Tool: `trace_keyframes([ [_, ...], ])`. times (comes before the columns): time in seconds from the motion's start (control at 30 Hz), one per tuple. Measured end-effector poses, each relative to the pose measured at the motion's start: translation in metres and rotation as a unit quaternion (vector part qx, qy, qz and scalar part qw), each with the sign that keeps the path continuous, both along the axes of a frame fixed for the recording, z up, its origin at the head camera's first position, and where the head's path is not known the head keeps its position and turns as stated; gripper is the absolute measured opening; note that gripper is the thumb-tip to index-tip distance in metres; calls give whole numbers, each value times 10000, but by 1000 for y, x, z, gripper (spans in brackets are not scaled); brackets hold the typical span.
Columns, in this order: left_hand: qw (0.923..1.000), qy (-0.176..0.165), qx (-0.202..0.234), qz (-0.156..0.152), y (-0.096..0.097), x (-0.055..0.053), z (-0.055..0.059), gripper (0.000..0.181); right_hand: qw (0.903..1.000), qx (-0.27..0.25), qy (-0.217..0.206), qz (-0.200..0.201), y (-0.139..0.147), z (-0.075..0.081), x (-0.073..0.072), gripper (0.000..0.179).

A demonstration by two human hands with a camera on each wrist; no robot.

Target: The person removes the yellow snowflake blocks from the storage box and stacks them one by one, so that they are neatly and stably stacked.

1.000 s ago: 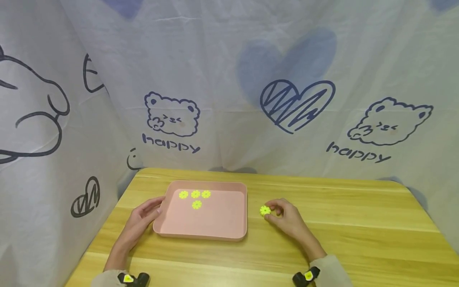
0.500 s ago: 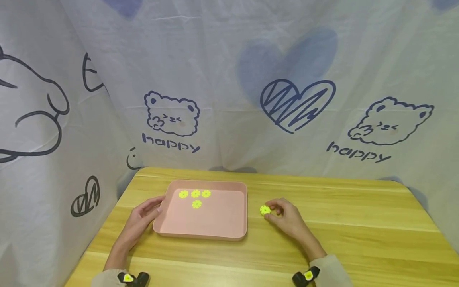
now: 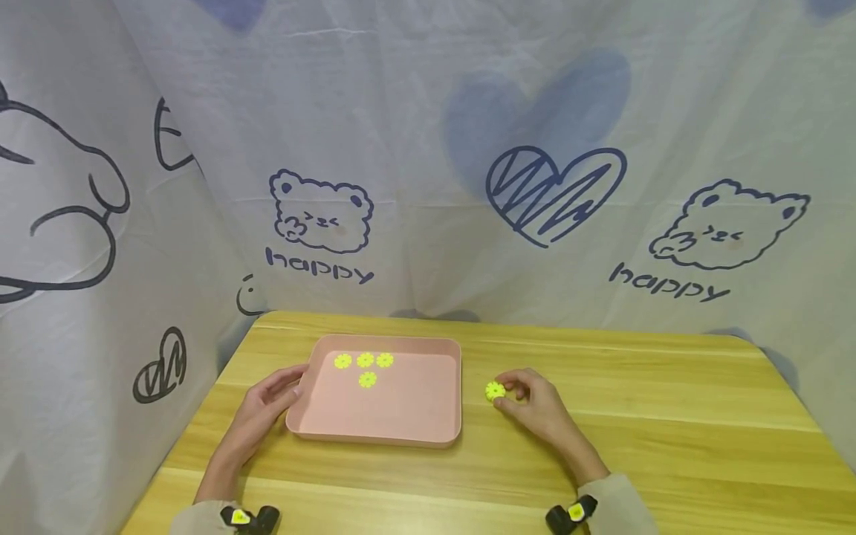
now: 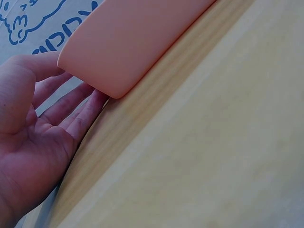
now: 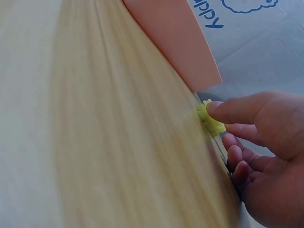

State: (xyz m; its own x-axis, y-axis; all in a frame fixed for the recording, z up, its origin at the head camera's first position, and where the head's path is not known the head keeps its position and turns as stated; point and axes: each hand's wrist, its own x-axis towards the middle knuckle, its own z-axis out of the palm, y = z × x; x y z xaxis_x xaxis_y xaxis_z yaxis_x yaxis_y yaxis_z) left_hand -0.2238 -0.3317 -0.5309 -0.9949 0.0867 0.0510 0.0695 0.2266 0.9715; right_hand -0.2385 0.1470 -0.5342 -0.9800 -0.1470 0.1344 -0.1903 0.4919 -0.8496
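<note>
My right hand (image 3: pixel 538 409) pinches a small stack of yellow notched, flower-shaped plastic discs (image 3: pixel 495 391) between thumb and fingers, low over the wooden table to the right of the tray. In the right wrist view the discs (image 5: pixel 210 118) sit at the thumb tip. A shallow pink tray (image 3: pixel 401 412) lies flat on the table. Several yellow flower-shaped discs lie inside it: three in a row near the far wall, and one disc (image 3: pixel 367 380) just below them. Against the outside of the tray's left wall rests my left hand (image 3: pixel 261 412), fingers extended and thumb by the corner.
The wooden table (image 3: pixel 669 416) runs back to a white cloth (image 3: pixel 428 267) printed with bears and hearts. More cloth hangs along the left side. A strip of table separates the tray's right wall from my right hand.
</note>
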Motion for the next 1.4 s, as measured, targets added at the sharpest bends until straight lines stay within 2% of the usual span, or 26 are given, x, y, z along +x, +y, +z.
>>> trace_keyframes([
  [0.5,9999,107,56,10,0,-3,-2,52,9999,3,101,54,1,-1,-2,31],
  [1.03,9995,302,24,-40,-1,-1,-5,50,9999,20,102,68,1,-3,-1,31],
  [1.4,9998,207,34,37,-1,-1,-6,51,9997,-135,123,156,4,-2,1,32],
])
